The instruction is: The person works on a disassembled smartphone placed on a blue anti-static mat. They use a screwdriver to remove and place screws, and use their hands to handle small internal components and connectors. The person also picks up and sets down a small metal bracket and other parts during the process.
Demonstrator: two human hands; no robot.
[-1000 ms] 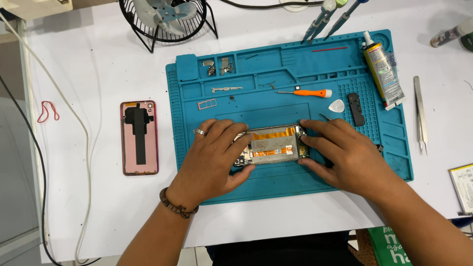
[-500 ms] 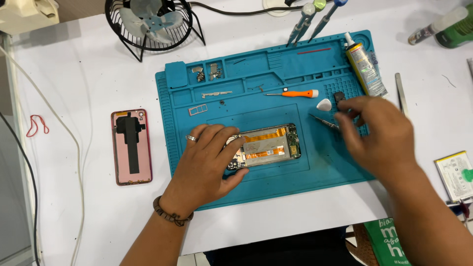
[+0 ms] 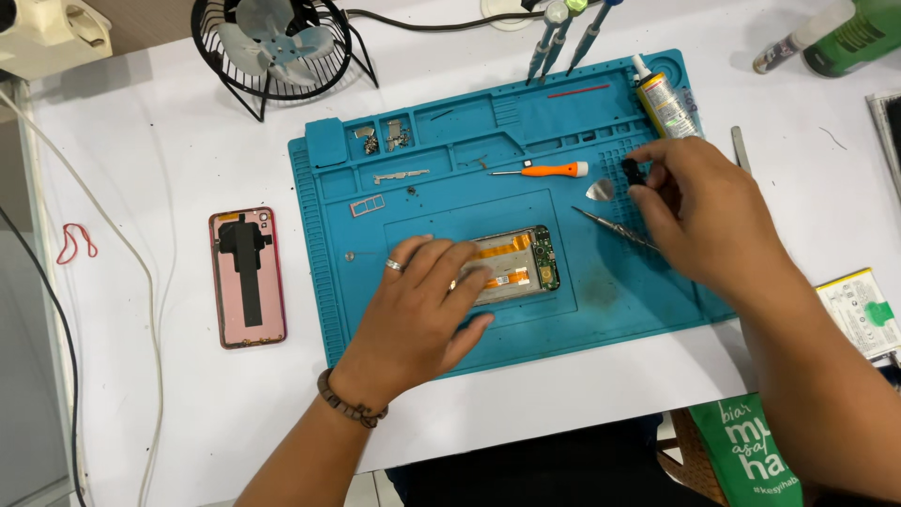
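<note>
A: Start at the left. What lies off the mat?

B: A pink back cover [image 3: 248, 277] lies inner side up on the white table [image 3: 160, 188], well apart from the hands. Next comes the blue repair mat [image 3: 324, 282].

A: And the left hand [image 3: 418, 314]?

B: It lies flat on the opened phone [image 3: 514, 266] in the mat's middle recess, fingers spread and pressing down, pinning it rather than gripping it. The phone's orange flex cables and green board show past the fingertips.

A: Further right?

B: An orange-handled screwdriver [image 3: 540, 170], a pale pick [image 3: 601, 191] and metal tweezers [image 3: 615, 228] lie on the mat. The right hand [image 3: 704, 211] hovers above them, thumb and fingertips pinched on a small black part [image 3: 633, 172].

A: So the step?

B: I judge the phone is steadied while a part is handled. The next move calls for a firm left hand and a careful, aligned grip on the part.
</note>
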